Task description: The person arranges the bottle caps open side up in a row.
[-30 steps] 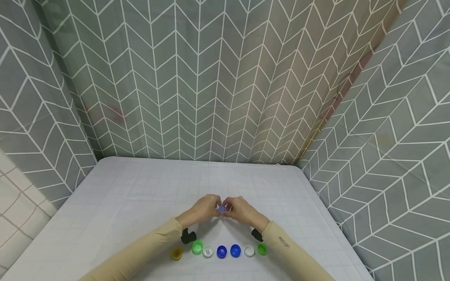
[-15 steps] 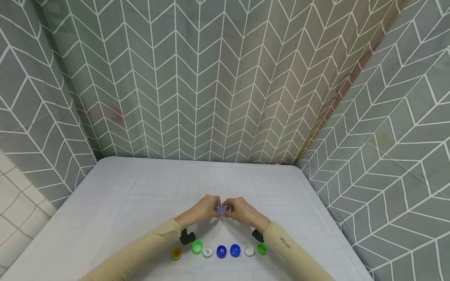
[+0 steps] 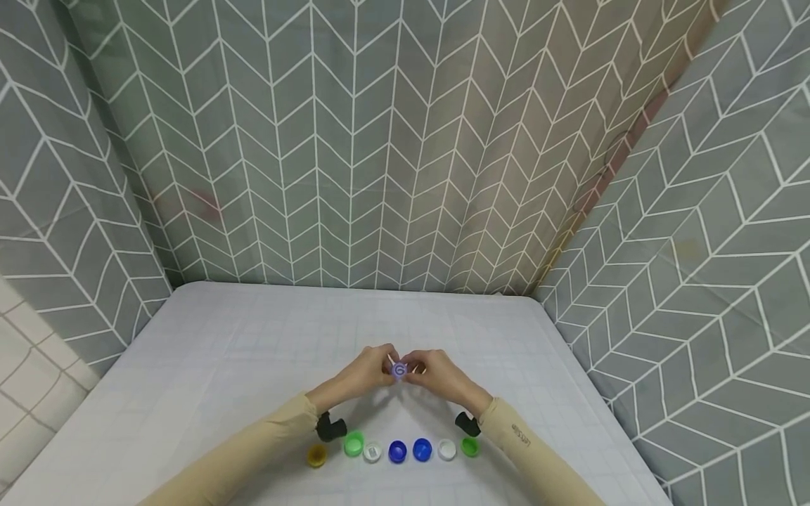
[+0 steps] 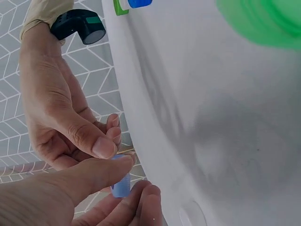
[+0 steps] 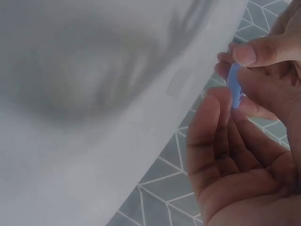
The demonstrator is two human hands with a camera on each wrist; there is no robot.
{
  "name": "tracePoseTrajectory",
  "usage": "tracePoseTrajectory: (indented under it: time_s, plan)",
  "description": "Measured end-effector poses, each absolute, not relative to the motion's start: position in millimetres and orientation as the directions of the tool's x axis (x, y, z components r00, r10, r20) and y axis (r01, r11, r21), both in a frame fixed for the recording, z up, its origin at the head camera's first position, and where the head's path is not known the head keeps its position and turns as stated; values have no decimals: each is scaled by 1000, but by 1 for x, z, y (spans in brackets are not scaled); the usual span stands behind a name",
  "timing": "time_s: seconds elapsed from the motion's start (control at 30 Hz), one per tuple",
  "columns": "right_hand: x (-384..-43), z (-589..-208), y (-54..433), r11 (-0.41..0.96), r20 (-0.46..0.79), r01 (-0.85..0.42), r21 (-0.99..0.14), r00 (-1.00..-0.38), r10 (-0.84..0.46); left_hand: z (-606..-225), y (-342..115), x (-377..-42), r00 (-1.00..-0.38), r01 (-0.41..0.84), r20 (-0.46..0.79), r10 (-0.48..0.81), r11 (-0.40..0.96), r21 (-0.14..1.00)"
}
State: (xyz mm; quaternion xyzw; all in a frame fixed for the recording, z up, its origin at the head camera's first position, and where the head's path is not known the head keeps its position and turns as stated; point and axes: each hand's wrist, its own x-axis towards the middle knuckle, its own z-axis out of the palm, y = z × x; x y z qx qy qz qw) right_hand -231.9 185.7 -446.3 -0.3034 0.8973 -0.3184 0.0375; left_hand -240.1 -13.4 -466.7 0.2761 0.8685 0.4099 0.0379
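A small lavender-blue bottle cap [image 3: 399, 370] with a round mark on its top is held above the white table. My left hand [image 3: 367, 367] pinches it from the left between thumb and fingers. From the other side, the right hand [image 3: 439, 374] grips the same cap, and the fingertips of both hands nearly meet. In the left wrist view the ridged side of the cap [image 4: 121, 186] shows under a thumb. The right wrist view has the cap [image 5: 233, 84] edge-on, partly covered by fingers.
Nearer the body lies a row of caps on the table [image 3: 253, 330]: yellow [image 3: 317, 455], green [image 3: 354, 443], white [image 3: 372, 452], dark blue [image 3: 397, 452], blue [image 3: 422, 450], white [image 3: 446, 450] and green [image 3: 470, 446]. Patterned curtains [image 3: 380, 140] enclose the table's back and sides.
Both hands have risen slightly in the head view with the cap between them. The cap's marked top faces the head camera more fully. The row of caps stays in place.
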Motion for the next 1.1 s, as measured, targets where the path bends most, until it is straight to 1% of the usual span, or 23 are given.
tracePoseTrajectory:
  time_s: [0.3, 0.5, 0.77, 0.9, 1.1]
  plan:
    - [-222, -443, 182, 611, 126, -496, -617, -829, -545, -464, -21, -230, -841, 450, 177, 512, 479, 753]
    - [-213, -441, 180, 607, 153, -505, -613, -830, -536, -465, -26, -222, -843, 442, 179, 508, 462, 769]
    - [-204, -440, 178, 566, 197, -531, -630, -815, -545, -466, -30, -215, -835, 458, 215, 507, 421, 783]
    - [-201, -440, 178, 551, 213, -544, -633, -807, -551, -465, -31, -212, -838, 441, 202, 507, 411, 798]
    - [-198, -439, 178, 558, 244, -567, -606, -800, -548, -460, -33, -208, -844, 413, 175, 507, 408, 814]
